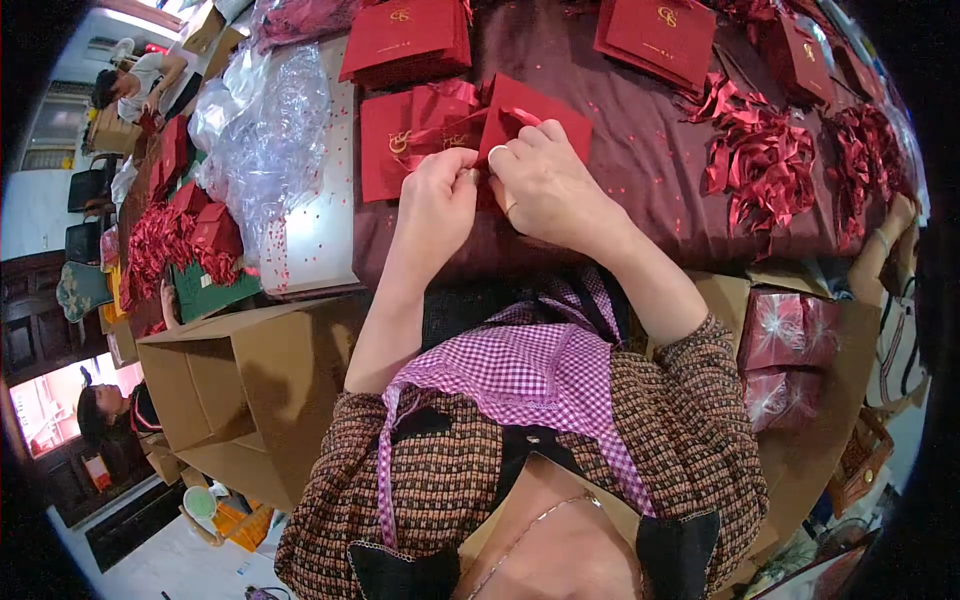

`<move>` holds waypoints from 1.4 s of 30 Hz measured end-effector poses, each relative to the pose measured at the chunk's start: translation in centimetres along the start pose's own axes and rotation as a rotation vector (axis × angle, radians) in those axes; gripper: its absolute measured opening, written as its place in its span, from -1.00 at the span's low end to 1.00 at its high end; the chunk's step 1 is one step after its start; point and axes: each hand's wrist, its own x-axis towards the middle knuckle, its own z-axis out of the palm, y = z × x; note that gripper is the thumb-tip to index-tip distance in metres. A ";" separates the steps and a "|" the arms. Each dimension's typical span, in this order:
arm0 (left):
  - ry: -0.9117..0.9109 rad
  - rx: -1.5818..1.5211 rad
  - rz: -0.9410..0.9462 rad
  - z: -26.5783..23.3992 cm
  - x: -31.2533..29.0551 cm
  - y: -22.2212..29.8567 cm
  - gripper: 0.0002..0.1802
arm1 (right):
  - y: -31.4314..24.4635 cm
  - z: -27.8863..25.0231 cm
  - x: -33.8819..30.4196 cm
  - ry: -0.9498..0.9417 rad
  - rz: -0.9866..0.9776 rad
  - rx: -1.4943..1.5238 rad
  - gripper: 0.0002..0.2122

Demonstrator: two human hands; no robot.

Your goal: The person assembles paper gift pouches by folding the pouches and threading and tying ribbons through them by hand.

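Note:
My left hand (438, 195) and my right hand (545, 185) meet over the near edge of the table, fingers closed in a pinch. Between them they grip a shiny red ribbon (435, 133), whose ends disappear under my fingers. Under and beyond my hands lie a flat red card-like piece (378, 170) with gold print and a tilted red piece (565, 125) on its right. My right hand covers part of the tilted one. A gold ring shows on my right hand.
Stacks of red paper bags (405, 45) stand farther back. Cut red ribbons (765, 170) heap at right, clear plastic wrap (275, 130) at left. An open cardboard box (240, 390) stands left of me; another box (800, 450) at right holds wrapped red packs. Other people sit nearby.

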 end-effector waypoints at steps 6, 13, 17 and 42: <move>0.120 0.166 0.265 0.6 -0.8 1.3 -0.81 | 0.3 -0.9 0.9 -0.222 0.154 0.160 -0.88; 0.118 0.208 0.308 1.0 -1.6 1.7 -0.84 | 0.7 -0.7 0.4 -0.220 0.345 0.432 -0.86; 0.044 0.081 0.218 0.5 -0.9 1.4 -0.79 | 1.0 -1.2 -0.1 -0.151 0.249 0.339 -0.86; -0.331 -0.274 0.169 -0.5 0.0 1.4 -0.90 | 1.5 -4.9 -1.0 -0.061 -0.092 0.269 -0.79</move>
